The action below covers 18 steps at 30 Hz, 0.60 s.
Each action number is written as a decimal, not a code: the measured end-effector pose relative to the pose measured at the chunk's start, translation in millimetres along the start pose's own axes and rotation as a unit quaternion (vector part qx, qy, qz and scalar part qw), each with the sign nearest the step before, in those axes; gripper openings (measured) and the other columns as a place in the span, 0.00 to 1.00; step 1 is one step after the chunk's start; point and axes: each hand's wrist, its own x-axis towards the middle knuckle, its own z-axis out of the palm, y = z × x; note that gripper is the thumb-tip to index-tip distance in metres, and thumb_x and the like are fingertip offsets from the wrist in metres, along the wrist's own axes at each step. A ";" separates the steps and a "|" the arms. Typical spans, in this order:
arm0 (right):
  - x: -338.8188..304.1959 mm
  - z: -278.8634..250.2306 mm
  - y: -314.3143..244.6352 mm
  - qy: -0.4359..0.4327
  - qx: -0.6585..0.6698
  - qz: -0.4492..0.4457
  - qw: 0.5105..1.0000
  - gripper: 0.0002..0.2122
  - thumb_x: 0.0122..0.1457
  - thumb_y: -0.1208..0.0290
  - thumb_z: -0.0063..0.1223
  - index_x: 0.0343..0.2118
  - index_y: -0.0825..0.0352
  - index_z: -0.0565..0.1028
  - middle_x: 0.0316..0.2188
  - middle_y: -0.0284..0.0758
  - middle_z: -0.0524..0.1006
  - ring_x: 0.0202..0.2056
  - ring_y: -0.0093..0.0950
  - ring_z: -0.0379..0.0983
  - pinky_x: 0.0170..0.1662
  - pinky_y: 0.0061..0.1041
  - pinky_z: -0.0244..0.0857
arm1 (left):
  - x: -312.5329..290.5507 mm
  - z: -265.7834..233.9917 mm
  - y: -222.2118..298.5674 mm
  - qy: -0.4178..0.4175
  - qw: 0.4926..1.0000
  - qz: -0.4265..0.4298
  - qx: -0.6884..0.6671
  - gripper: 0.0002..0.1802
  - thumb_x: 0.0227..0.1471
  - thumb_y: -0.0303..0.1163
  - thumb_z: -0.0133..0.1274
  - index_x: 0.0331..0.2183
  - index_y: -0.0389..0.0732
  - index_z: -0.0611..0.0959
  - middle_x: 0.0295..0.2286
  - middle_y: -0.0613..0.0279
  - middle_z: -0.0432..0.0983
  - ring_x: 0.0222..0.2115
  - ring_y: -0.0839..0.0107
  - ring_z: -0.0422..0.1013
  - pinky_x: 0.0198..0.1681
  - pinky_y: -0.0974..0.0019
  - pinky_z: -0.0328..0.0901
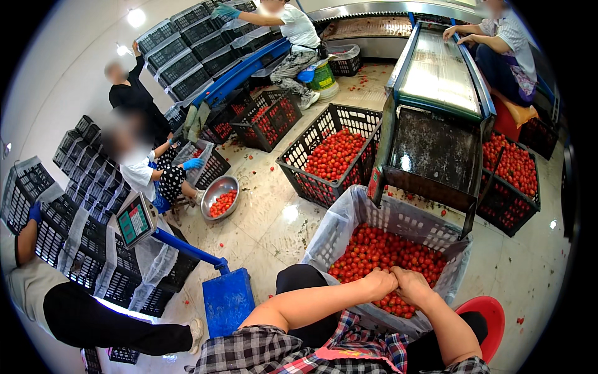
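- Here's the left hand [380, 283], fingers curled in, meeting the right hand [412, 284], curled too; can't tell whether either grips anything!
- Right below them, small red tomatoes [387, 244] heap inside the lined crate [460, 262].
- Just beyond, the dark chute [430, 143] slopes down toward that crate.
- Farther left, a black crate [291, 178], tomatoes inside.
- And out there, a metal bowl [233, 184], partly filled!

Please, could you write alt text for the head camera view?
A person's bare left hand and right hand are close together over small red tomatoes in a plastic-lined crate. Beyond are a metal chute and another crate of tomatoes; to the left, co-workers are near stacked black crates.
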 end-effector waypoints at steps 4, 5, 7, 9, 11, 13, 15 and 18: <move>0.1 4.0 2.0 0.017 0.005 -0.005 1.000 0.17 0.49 0.74 0.54 0.42 0.68 0.66 0.33 0.44 0.76 0.36 0.43 0.74 0.39 0.40 0.67 | -1.4 -0.5 -0.9 0.021 0.999 0.013 -0.038 0.05 0.42 0.25 0.51 0.27 0.38 0.78 0.27 0.53 0.76 0.29 0.59 0.75 0.33 0.56 0.67; -0.5 5.5 2.0 0.019 0.004 -0.008 1.000 0.16 0.49 0.74 0.54 0.41 0.67 0.66 0.32 0.44 0.76 0.36 0.43 0.74 0.39 0.40 0.67 | -2.7 -0.3 0.2 0.030 0.998 0.013 -0.045 0.05 0.42 0.25 0.51 0.27 0.38 0.78 0.28 0.53 0.76 0.29 0.59 0.75 0.33 0.56 0.67; 0.7 1.9 1.2 0.008 -0.010 -0.007 1.000 0.15 0.49 0.73 0.54 0.41 0.67 0.67 0.31 0.43 0.76 0.35 0.43 0.74 0.39 0.40 0.67 | -2.4 -2.0 1.1 0.026 0.999 0.009 -0.028 0.05 0.42 0.25 0.51 0.27 0.38 0.79 0.27 0.53 0.76 0.29 0.59 0.75 0.33 0.57 0.67; 0.9 2.7 1.0 -0.005 -0.024 -0.009 1.000 0.15 0.49 0.73 0.54 0.40 0.67 0.67 0.30 0.43 0.77 0.35 0.42 0.74 0.38 0.40 0.67 | -3.5 -0.8 2.1 0.022 1.000 0.003 -0.012 0.05 0.42 0.26 0.52 0.27 0.38 0.79 0.27 0.53 0.76 0.29 0.60 0.74 0.32 0.57 0.66; 1.4 4.5 3.2 -0.047 -0.054 -0.023 0.997 0.19 0.47 0.72 0.57 0.42 0.67 0.66 0.32 0.43 0.77 0.37 0.42 0.74 0.39 0.40 0.67 | -1.9 3.5 2.1 -0.014 0.997 0.048 0.062 0.06 0.42 0.28 0.55 0.28 0.40 0.81 0.26 0.58 0.78 0.27 0.65 0.74 0.30 0.57 0.65; 1.8 10.5 3.0 -0.048 -0.074 -0.031 0.996 0.19 0.47 0.71 0.57 0.42 0.67 0.67 0.32 0.42 0.77 0.37 0.42 0.74 0.39 0.39 0.67 | -3.2 9.8 5.3 -0.024 0.997 0.039 0.067 0.06 0.43 0.28 0.54 0.28 0.40 0.81 0.26 0.58 0.77 0.26 0.64 0.74 0.30 0.57 0.65; 0.3 12.0 6.4 -0.054 -0.101 -0.045 0.992 0.18 0.47 0.70 0.58 0.41 0.66 0.67 0.32 0.42 0.77 0.36 0.41 0.74 0.38 0.39 0.67 | 1.4 16.3 8.5 -0.028 0.997 0.021 0.069 0.06 0.43 0.29 0.54 0.29 0.41 0.82 0.26 0.58 0.77 0.25 0.64 0.73 0.30 0.57 0.65; -2.3 11.3 8.3 -0.051 -0.099 -0.042 0.993 0.18 0.48 0.68 0.57 0.41 0.66 0.67 0.31 0.43 0.77 0.36 0.41 0.74 0.38 0.40 0.67 | 4.8 19.9 8.5 -0.044 0.997 0.032 0.063 0.06 0.45 0.29 0.53 0.29 0.42 0.82 0.27 0.58 0.77 0.26 0.64 0.73 0.32 0.56 0.64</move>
